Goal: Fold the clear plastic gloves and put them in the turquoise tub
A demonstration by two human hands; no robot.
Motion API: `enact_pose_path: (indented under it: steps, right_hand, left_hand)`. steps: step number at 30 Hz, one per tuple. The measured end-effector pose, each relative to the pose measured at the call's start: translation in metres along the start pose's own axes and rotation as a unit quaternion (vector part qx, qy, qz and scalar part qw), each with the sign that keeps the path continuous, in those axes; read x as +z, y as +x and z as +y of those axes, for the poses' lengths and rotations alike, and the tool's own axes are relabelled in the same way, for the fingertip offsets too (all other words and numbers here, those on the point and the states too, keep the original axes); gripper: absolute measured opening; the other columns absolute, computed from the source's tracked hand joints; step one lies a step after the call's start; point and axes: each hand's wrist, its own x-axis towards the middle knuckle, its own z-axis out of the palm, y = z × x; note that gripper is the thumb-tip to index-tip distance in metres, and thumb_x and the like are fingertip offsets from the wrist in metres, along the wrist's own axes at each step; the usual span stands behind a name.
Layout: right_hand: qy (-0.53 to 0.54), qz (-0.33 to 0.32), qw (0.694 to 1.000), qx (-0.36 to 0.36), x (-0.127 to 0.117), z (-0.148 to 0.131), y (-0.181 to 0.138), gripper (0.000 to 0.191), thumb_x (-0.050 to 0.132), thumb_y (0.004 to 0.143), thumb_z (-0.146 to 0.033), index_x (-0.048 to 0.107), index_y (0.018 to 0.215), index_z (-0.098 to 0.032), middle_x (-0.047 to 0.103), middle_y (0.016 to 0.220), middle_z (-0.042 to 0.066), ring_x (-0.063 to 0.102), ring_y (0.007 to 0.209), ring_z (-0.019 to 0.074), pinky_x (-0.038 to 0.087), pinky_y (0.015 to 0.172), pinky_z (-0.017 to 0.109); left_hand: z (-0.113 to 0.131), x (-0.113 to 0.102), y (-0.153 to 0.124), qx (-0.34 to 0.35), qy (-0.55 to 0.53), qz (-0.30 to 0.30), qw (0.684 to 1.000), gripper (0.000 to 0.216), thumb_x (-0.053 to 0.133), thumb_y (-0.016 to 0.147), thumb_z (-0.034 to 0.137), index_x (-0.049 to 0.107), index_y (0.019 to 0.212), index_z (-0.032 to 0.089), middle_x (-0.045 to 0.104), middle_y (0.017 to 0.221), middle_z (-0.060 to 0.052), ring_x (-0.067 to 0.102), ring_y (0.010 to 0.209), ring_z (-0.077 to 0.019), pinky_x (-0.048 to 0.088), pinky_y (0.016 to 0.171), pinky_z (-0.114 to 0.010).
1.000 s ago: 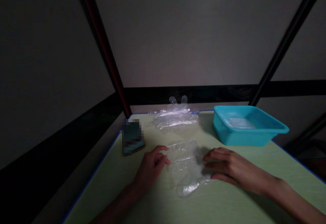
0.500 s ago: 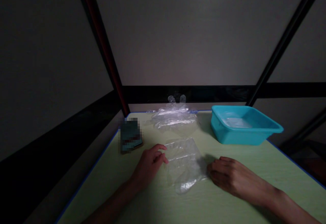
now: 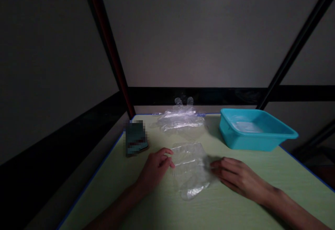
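One clear plastic glove [image 3: 193,170], flat on the tabletop [image 3: 159,209], 5 o'clock of centre; thumb toward 8, long axis seemingly 9-to-3. Left hand [image 3: 154,169]: grip parted, nothing visibly pinched. Right hand [image 3: 237,176]: lately curled, now reextended to glove's 3-o'clock edge, seemingly readjusting; hold unclear.

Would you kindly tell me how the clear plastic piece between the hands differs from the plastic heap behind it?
The clear plastic piece lies mostly flat; the plastic heap is bunched up. The piece is nearer, the heap farther back. Both are see-through with shiny highlights.
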Motion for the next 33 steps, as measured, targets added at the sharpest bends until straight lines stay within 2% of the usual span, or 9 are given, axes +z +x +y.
enact_pose_path:
  steps: [4,6,9,14,18,21,23,28,33]
  right_hand:
    - [-0.036,0.008,0.999,-0.021,0.004,0.008,0.010,0.027,0.035,0.088,-0.019,0.056,0.106,-0.016,0.057,0.110,0.009,0.050,0.102,0.0186,0.043,0.087,0.035]
    - [-0.015,-0.005,1.000,-0.022,0.005,0.012,0.015,0.029,0.033,0.089,-0.019,0.054,0.109,-0.016,0.055,0.114,0.008,0.046,0.109,0.0175,0.040,0.092,0.034]
    - [0.041,-0.014,0.999,0.007,0.004,0.016,0.020,0.029,0.032,0.090,-0.022,0.053,0.109,-0.017,0.058,0.109,0.008,0.050,0.104,0.0160,0.040,0.090,0.032]
    - [0.126,0.004,0.987,0.103,-0.002,0.019,0.028,0.025,0.035,0.088,-0.027,0.058,0.091,-0.017,0.062,0.086,0.005,0.058,0.078,0.0153,0.046,0.070,0.028]
    - [0.182,0.035,0.962,0.199,-0.001,0.019,0.043,0.022,0.038,0.084,-0.029,0.052,0.072,-0.016,0.057,0.062,0.001,0.052,0.056,0.0124,0.040,0.050,0.022]
    - [0.263,0.070,0.930,0.249,0.007,0.023,0.053,0.010,0.040,0.080,-0.023,0.048,0.081,-0.016,0.053,0.057,-0.002,0.048,0.049,0.0103,0.033,0.043,0.019]
    - [0.287,0.088,0.913,0.276,0.014,0.027,0.057,0.014,0.042,0.076,-0.021,0.045,0.089,-0.016,0.051,0.054,-0.004,0.044,0.045,0.0093,0.029,0.040,0.018]
    - [0.255,0.136,0.901,0.324,0.026,0.032,0.060,0.020,0.046,0.071,-0.022,0.043,0.091,-0.017,0.051,0.051,-0.004,0.046,0.045,0.0109,0.031,0.040,0.019]
    - [0.174,0.132,0.920,0.327,0.028,0.027,0.063,0.018,0.045,0.070,-0.018,0.045,0.089,-0.017,0.054,0.053,-0.003,0.051,0.049,0.0138,0.034,0.045,0.022]
  left_hand:
    - [0.001,-0.001,0.000,-0.003,0.001,0.000,1.000,0.016,0.045,0.072,0.022,0.055,0.082,0.014,0.065,0.057,-0.001,0.042,0.039,-0.0099,0.024,0.041,-0.020]
    - [0.002,-0.001,0.000,-0.008,-0.003,0.000,1.000,0.016,0.046,0.072,0.022,0.055,0.082,0.015,0.064,0.056,0.000,0.041,0.039,-0.0100,0.024,0.041,-0.020]
    - [0.003,-0.001,0.000,-0.018,-0.005,0.005,1.000,0.017,0.046,0.072,0.023,0.055,0.083,0.015,0.064,0.056,0.000,0.041,0.038,-0.0101,0.024,0.041,-0.020]
    - [0.003,-0.002,0.001,-0.016,0.005,0.019,1.000,0.020,0.044,0.071,0.021,0.053,0.087,0.014,0.064,0.055,0.000,0.042,0.039,-0.0105,0.025,0.041,-0.020]
    - [0.002,-0.002,0.002,-0.038,-0.013,0.031,0.999,0.023,0.045,0.069,0.020,0.051,0.089,0.014,0.063,0.054,0.002,0.044,0.039,-0.0108,0.026,0.040,-0.020]
    - [0.001,-0.003,0.004,-0.043,-0.038,0.040,0.998,0.025,0.045,0.067,0.019,0.049,0.092,0.015,0.061,0.052,0.004,0.052,0.045,-0.0129,0.030,0.044,-0.021]
    - [0.000,-0.003,0.005,-0.043,-0.056,0.038,0.997,0.026,0.045,0.068,0.020,0.047,0.094,0.015,0.061,0.052,0.004,0.055,0.050,-0.0143,0.033,0.047,-0.022]
    - [0.000,0.001,0.009,-0.081,-0.066,0.042,0.994,0.034,0.052,0.064,0.021,0.043,0.096,0.016,0.059,0.049,0.005,0.056,0.048,-0.0150,0.035,0.045,-0.022]
    - [-0.003,0.005,0.012,-0.088,-0.050,0.070,0.992,0.046,0.058,0.058,0.017,0.042,0.101,0.017,0.052,0.047,0.010,0.055,0.048,-0.0140,0.040,0.047,-0.022]
